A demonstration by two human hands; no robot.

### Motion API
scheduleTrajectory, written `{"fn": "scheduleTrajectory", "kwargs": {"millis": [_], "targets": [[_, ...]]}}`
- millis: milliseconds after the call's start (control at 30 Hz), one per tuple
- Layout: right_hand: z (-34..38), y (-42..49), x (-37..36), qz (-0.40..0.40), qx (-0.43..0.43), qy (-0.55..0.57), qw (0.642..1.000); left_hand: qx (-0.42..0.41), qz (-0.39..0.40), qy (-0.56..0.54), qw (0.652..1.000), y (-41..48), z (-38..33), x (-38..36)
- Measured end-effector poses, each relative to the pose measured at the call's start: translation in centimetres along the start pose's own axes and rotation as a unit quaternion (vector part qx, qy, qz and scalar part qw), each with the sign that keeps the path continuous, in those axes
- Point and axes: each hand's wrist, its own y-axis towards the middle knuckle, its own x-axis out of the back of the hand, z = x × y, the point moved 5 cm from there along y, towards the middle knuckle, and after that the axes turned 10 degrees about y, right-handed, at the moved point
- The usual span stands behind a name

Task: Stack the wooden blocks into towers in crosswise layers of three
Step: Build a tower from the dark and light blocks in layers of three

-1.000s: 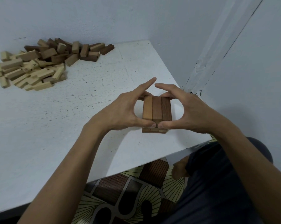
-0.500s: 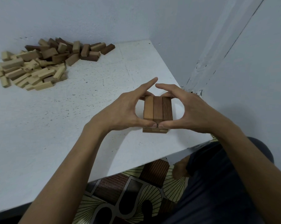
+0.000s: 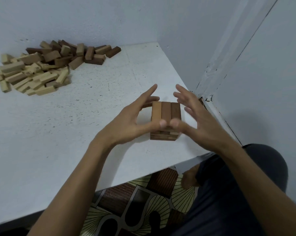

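A short tower (image 3: 166, 113) of brown wooden blocks stands near the front right edge of the white table (image 3: 75, 126). Its top layer is three blocks side by side, running away from me. My left hand (image 3: 135, 120) is at the tower's left side and my right hand (image 3: 193, 120) at its right side. Both hands have fingers spread and lifted off the far end, blurred by motion. The two thumbs lie close together at the tower's near end; contact cannot be told. A loose pile of light and dark blocks (image 3: 41, 68) lies at the far left.
The table sits in a corner, with walls behind and close on the right (image 3: 246, 82). The table's front edge runs diagonally just below the tower. Below it are a patterned floor mat (image 3: 143, 201) and my dark-clothed leg (image 3: 237, 193).
Both hands have opened: the fingers that met over the tower's far end have spread apart and lifted. The tower has not moved.
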Motion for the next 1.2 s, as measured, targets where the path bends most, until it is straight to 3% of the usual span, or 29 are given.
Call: {"fn": "scheduleTrajectory", "kwargs": {"millis": [133,267,567,1200], "targets": [[-1.7,-1.8,-2.6,-0.123,-0.060,0.180,0.974,0.102,-0.117,-0.190,0.969,-1.3,1.0,-2.7],[-2.8,-2.3,-4.8,-0.190,-0.092,0.249,0.945,0.146,-0.166,-0.301,0.928,-2.0,1.4,-5.3],[-2.7,-1.8,-6.1,-0.241,-0.095,0.345,0.902,0.127,-0.173,-0.330,0.919,-1.6,-0.7,-6.6],[-2.7,-1.5,-6.6,-0.240,-0.095,0.318,0.912,0.116,-0.165,-0.295,0.934,-1.2,0.0,-7.3]]}}
